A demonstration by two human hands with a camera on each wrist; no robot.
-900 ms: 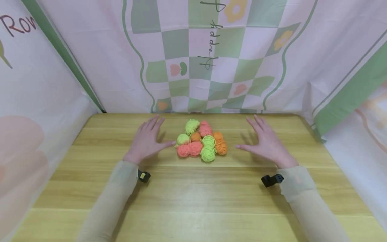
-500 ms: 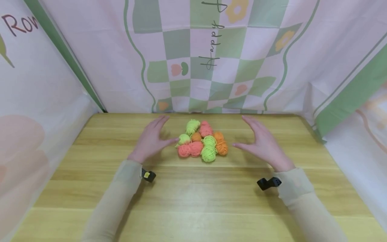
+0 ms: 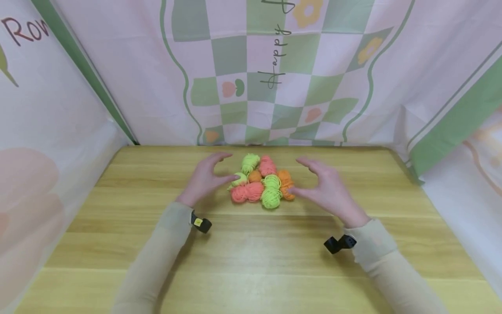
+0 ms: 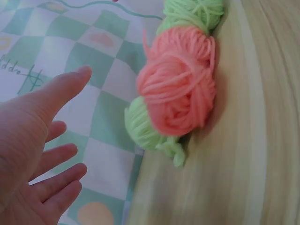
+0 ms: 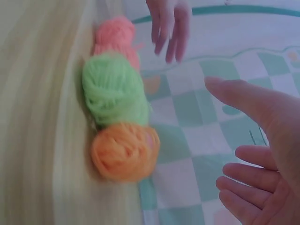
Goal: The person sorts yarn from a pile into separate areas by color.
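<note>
Several small bundles of yarn lie packed together at the far middle of the table. Pink yarn [image 3: 247,192] and green yarn [image 3: 271,192] form the near side, and orange yarn [image 3: 286,179] is on the right. Behind them are another green bundle [image 3: 250,163], another pink one [image 3: 267,166] and a small orange ball [image 3: 255,176]. My left hand [image 3: 205,179] hovers at the left of the group, thumb and fingers spread apart, holding nothing. On the other side my right hand [image 3: 327,189] is likewise spread, its thumb overlapping the orange yarn in the head view. Both wrist views show a gap between hand and yarn.
The wooden table [image 3: 251,253] extends toward me in front of the yarn. A checkered curtain [image 3: 270,87] hangs directly behind its far edge, and cloth also hangs at both sides. Small black cameras [image 3: 202,224] sit on the wrists.
Both hands have moved inward toward the yarn, the left one rightward and the right one leftward. Their fingers have bent in a little. The yarn bundles lie where they were.
</note>
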